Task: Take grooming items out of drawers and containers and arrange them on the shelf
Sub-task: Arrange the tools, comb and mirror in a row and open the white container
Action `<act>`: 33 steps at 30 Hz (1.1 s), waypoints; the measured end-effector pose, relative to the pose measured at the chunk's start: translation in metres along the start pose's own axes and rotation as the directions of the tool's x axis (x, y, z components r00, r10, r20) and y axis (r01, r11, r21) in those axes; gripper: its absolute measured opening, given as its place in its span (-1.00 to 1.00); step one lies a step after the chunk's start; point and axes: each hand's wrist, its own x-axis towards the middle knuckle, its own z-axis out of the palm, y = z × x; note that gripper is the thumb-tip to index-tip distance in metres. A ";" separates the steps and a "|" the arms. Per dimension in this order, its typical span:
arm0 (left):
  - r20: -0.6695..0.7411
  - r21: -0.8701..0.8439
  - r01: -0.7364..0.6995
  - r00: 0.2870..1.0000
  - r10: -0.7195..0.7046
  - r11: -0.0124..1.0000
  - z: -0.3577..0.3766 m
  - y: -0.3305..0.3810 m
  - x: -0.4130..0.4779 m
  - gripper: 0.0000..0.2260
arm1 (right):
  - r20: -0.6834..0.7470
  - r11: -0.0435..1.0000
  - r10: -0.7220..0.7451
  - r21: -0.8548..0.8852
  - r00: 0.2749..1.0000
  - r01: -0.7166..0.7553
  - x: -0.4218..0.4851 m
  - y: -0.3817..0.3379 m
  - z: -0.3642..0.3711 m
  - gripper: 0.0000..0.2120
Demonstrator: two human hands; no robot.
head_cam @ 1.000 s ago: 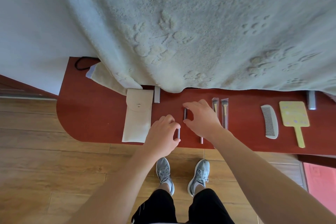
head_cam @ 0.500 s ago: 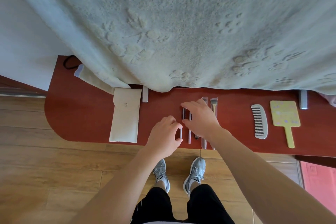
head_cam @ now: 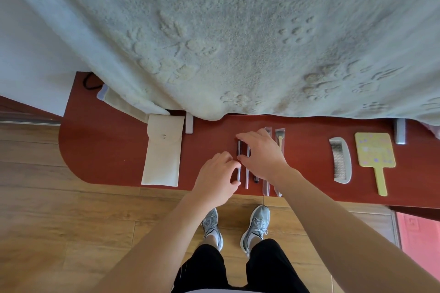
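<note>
A slim dark pencil-like stick (head_cam: 239, 150) lies lengthwise on the red-brown shelf (head_cam: 107, 154). My left hand (head_cam: 217, 178) pinches its near end, and my right hand (head_cam: 262, 154) pinches it near the middle, fingers spread over the far end. Just right of it lie a pinkish stick (head_cam: 247, 173) and a short dark stick (head_cam: 256, 179). Two wrapped makeup brushes (head_cam: 279, 137) lie partly under my right hand. A cream snap pouch (head_cam: 163, 152) sits to the left. A white comb (head_cam: 341, 160) and a yellow hand mirror (head_cam: 375, 157) lie to the right.
A thick pale blanket (head_cam: 238, 43) hangs over the back of the shelf and hides its rear. A black cord (head_cam: 88, 82) and a beige cloth (head_cam: 123, 102) lie at the back left. Below the shelf edge are a wooden floor (head_cam: 59, 221) and my shoes.
Both hands stayed on the dark stick, setting it down parallel beside the pinkish stick. The view shifted slightly, so the shelf items appear further left.
</note>
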 end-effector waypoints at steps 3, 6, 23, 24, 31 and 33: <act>0.002 -0.005 0.001 1.000 -0.001 1.000 0.001 -0.001 0.000 -0.63 | -0.004 1.000 0.003 0.012 1.000 -0.003 0.000 0.001 0.000 -0.46; 0.005 -0.012 0.010 1.000 -0.010 1.000 0.002 -0.003 -0.001 -0.62 | -0.003 1.000 -0.001 0.015 1.000 0.001 0.000 0.001 0.000 -0.45; 0.009 -0.021 0.014 1.000 -0.014 1.000 0.003 -0.004 0.000 -0.61 | -0.003 1.000 0.002 0.022 1.000 -0.002 -0.001 0.002 0.000 -0.45; 0.009 -0.024 0.017 1.000 -0.017 1.000 0.003 -0.004 0.000 -0.61 | -0.001 1.000 0.001 0.021 1.000 -0.001 -0.001 0.002 0.000 -0.45; -0.004 -0.050 0.029 1.000 -0.030 0.998 0.005 -0.004 0.000 -0.62 | 0.001 1.000 0.001 0.029 1.000 -0.001 -0.001 0.002 0.000 -0.45; -0.005 -0.052 0.031 0.999 -0.031 0.998 0.005 -0.004 0.000 -0.62 | 0.000 1.000 0.002 0.030 1.000 -0.002 -0.001 0.003 0.000 -0.45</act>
